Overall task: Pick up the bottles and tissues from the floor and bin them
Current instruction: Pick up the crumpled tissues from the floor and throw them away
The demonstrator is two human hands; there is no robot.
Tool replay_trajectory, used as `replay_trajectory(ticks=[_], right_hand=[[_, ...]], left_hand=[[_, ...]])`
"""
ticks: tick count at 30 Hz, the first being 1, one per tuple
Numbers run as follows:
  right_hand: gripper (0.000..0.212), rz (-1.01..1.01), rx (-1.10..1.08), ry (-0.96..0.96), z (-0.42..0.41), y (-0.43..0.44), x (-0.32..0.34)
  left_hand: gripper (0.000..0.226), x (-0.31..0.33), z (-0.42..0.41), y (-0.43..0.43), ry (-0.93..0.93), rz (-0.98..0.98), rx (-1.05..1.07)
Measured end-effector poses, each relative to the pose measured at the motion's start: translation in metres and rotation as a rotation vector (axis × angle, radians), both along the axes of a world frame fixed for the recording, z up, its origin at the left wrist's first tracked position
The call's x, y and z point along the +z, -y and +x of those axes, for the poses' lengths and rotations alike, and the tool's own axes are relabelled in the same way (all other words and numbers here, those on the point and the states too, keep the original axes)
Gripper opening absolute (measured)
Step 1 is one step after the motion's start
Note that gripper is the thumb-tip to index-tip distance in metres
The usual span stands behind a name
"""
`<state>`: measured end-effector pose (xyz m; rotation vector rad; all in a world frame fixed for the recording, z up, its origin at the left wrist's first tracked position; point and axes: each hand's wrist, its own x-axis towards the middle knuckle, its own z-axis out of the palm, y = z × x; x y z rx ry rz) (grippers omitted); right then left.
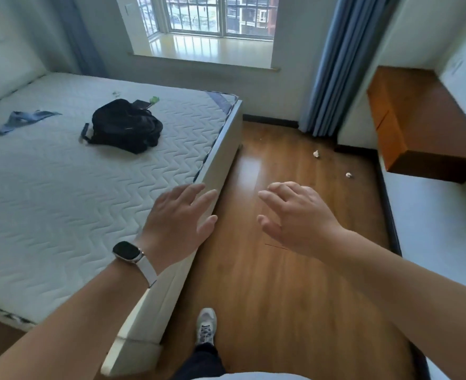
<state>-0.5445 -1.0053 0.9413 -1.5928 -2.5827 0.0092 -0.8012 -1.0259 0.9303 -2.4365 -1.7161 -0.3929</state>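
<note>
Two crumpled white tissues lie on the wooden floor ahead on the right: one tissue [316,153] near the blue curtain, the other tissue [349,175] closer to the wall. My left hand [177,220], with a watch on its wrist, hovers over the bed's edge with fingers spread and holds nothing. My right hand [294,215] is raised over the floor, fingers loosely spread, also empty. Both hands are well short of the tissues. No bottle and no bin are in view.
A bed [220,165] with a bare white mattress fills the left; a black backpack [125,127] and a blue cloth [23,119] lie on it. An orange-brown wooden shelf [418,127] juts from the right wall. A narrow strip of floor runs between bed and wall.
</note>
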Motion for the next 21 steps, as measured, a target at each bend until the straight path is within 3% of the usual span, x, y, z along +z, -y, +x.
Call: replay_trajectory(ticks=[11,21], right_hand=[[0.059,-0.066,-0.350,0.027,-0.035,-0.160,0.010],[0.060,-0.031,-0.507,-0.001,0.008,-0.257,0.001]], left_hand=[[0.046,-0.003,-0.031,-0.242,0.060,-0.036,-0.302],[0.048,-0.008,0.024,-0.371,0.039,-0.060,-0.465]])
